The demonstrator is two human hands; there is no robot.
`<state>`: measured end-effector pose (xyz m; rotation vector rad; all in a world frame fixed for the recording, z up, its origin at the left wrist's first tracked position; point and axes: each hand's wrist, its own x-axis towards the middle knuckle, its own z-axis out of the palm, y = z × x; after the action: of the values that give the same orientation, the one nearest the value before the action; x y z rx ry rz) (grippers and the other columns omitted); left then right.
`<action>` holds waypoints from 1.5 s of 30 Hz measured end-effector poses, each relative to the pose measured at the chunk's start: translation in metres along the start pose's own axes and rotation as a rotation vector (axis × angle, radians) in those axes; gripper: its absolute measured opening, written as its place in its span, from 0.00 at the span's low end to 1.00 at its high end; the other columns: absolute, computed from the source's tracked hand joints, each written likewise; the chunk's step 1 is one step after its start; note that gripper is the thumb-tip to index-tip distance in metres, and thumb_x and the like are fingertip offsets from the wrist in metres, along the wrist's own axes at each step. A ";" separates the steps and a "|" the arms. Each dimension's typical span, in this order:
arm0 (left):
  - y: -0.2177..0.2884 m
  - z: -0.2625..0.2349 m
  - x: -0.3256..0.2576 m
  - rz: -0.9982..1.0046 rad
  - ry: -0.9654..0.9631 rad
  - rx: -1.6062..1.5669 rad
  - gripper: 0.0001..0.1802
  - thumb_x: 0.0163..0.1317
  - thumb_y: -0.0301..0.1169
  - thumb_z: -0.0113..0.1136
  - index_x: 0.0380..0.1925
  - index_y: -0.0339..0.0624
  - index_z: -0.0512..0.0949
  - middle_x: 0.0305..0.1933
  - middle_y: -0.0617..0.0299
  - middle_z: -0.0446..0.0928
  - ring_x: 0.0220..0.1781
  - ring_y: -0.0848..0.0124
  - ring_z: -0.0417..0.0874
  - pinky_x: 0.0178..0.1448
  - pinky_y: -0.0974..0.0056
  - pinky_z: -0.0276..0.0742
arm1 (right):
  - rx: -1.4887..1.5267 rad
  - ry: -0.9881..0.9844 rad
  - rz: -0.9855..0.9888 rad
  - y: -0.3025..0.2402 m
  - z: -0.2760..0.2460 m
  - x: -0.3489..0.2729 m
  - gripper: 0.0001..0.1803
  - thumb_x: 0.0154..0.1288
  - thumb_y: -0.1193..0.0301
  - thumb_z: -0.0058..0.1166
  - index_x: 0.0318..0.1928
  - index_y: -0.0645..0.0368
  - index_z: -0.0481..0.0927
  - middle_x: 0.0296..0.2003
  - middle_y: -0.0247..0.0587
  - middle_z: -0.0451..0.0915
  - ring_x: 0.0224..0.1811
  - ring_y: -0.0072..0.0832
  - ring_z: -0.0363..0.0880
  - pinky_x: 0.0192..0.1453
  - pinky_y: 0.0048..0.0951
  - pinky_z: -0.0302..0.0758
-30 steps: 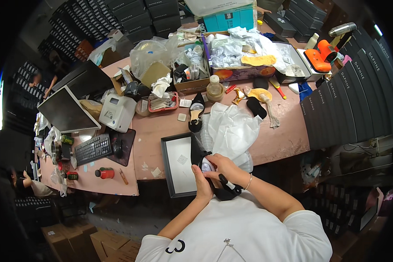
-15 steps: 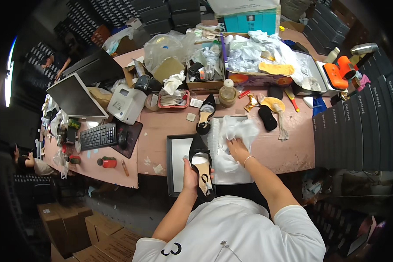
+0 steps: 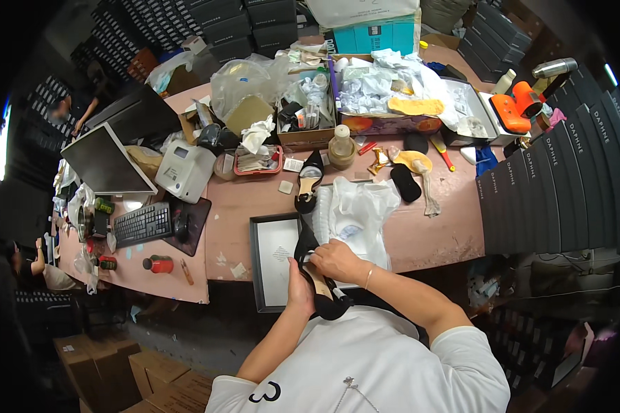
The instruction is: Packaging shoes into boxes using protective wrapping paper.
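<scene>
A black pointed slingback shoe (image 3: 306, 241) with a beige insole is tilted in front of my body, its toe pointing away. Wrapped round its left side, my left hand (image 3: 300, 288) grips it. My right hand (image 3: 337, 262) is curled over the shoe's opening, fingers closed; what they pinch is hidden. The matching black shoe (image 3: 310, 180) lies farther up the table. Below the held shoe is an open dark grey shoebox part (image 3: 273, 265) with a white inside. Beside it, white tissue paper (image 3: 357, 210) spreads over a second box part.
Dark shoeboxes (image 3: 554, 196) are stacked at the right. A keyboard (image 3: 142, 224), a monitor (image 3: 108, 162) and a white label printer (image 3: 185, 171) stand left. Behind are a glue bottle (image 3: 342, 146) and a carton of crumpled paper (image 3: 393, 124). A black pad (image 3: 406, 181) lies right of the tissue.
My right hand has left the tissue paper and come left onto the held shoe. The shoe has turned somewhat in my left hand. The tissue now lies spread out.
</scene>
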<state>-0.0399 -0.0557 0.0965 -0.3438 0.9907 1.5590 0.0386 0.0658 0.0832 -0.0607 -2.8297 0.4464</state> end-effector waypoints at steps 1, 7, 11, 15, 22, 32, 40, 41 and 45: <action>-0.001 -0.005 0.005 0.012 0.011 -0.026 0.39 0.65 0.67 0.31 0.55 0.46 0.69 0.49 0.60 0.75 0.51 0.65 0.75 0.53 0.58 0.73 | 0.011 0.036 0.024 -0.002 -0.005 0.001 0.05 0.49 0.68 0.57 0.27 0.53 0.75 0.24 0.34 0.75 0.29 0.30 0.77 0.36 0.32 0.69; -0.005 0.006 -0.004 0.027 -0.044 0.093 0.36 0.66 0.66 0.33 0.50 0.47 0.72 0.42 0.63 0.77 0.40 0.68 0.77 0.37 0.61 0.75 | 0.107 0.041 0.090 -0.024 -0.030 -0.028 0.08 0.44 0.71 0.61 0.26 0.54 0.75 0.22 0.35 0.73 0.28 0.33 0.76 0.35 0.34 0.70; 0.000 -0.028 -0.003 0.047 -0.013 0.119 0.41 0.63 0.70 0.32 0.53 0.45 0.72 0.46 0.62 0.76 0.42 0.68 0.78 0.38 0.62 0.76 | 0.063 0.184 0.167 -0.029 -0.059 -0.042 0.08 0.46 0.72 0.61 0.30 0.56 0.78 0.25 0.39 0.76 0.28 0.36 0.77 0.34 0.36 0.71; 0.005 -0.039 0.005 -0.005 -0.014 0.068 0.43 0.63 0.70 0.28 0.53 0.46 0.72 0.42 0.61 0.76 0.40 0.66 0.80 0.36 0.61 0.76 | -0.040 0.267 0.434 0.005 -0.049 -0.036 0.12 0.53 0.71 0.59 0.39 0.59 0.77 0.29 0.43 0.78 0.33 0.41 0.78 0.40 0.39 0.72; 0.006 -0.008 -0.014 0.076 -0.004 0.144 0.42 0.65 0.68 0.30 0.61 0.44 0.65 0.62 0.57 0.68 0.63 0.62 0.70 0.64 0.57 0.67 | 0.510 -0.096 0.422 -0.042 0.016 0.021 0.35 0.70 0.46 0.35 0.37 0.74 0.75 0.37 0.62 0.73 0.47 0.56 0.70 0.67 0.61 0.48; 0.045 -0.060 0.038 0.102 -0.137 0.196 0.30 0.68 0.57 0.44 0.59 0.48 0.63 0.44 0.58 0.73 0.41 0.66 0.79 0.45 0.60 0.79 | 0.588 -0.137 0.525 -0.079 0.016 0.026 0.39 0.68 0.41 0.33 0.37 0.69 0.79 0.36 0.63 0.78 0.43 0.57 0.75 0.56 0.51 0.62; 0.059 -0.031 0.018 0.261 0.041 0.368 0.21 0.70 0.43 0.50 0.58 0.48 0.63 0.37 0.60 0.73 0.35 0.71 0.77 0.40 0.65 0.77 | 0.525 -0.203 0.485 -0.074 0.034 0.029 0.40 0.67 0.39 0.34 0.44 0.71 0.76 0.40 0.66 0.73 0.41 0.54 0.72 0.49 0.45 0.65; 0.058 -0.027 0.015 0.273 0.022 0.361 0.21 0.70 0.42 0.50 0.58 0.48 0.63 0.37 0.60 0.73 0.35 0.70 0.77 0.40 0.65 0.77 | 0.597 -0.234 0.452 -0.073 0.030 0.024 0.38 0.69 0.42 0.34 0.46 0.70 0.75 0.42 0.65 0.73 0.41 0.53 0.71 0.50 0.43 0.65; 0.052 -0.042 0.028 0.273 -0.080 0.245 0.18 0.70 0.36 0.49 0.58 0.47 0.64 0.39 0.56 0.74 0.37 0.65 0.81 0.42 0.61 0.80 | 1.181 -0.381 0.465 -0.068 -0.031 -0.005 0.29 0.73 0.52 0.36 0.54 0.65 0.75 0.49 0.59 0.72 0.46 0.49 0.71 0.53 0.40 0.66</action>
<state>-0.1075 -0.0653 0.0719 0.0269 1.1874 1.6565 0.0521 0.0094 0.1310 -0.4157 -2.3500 2.2993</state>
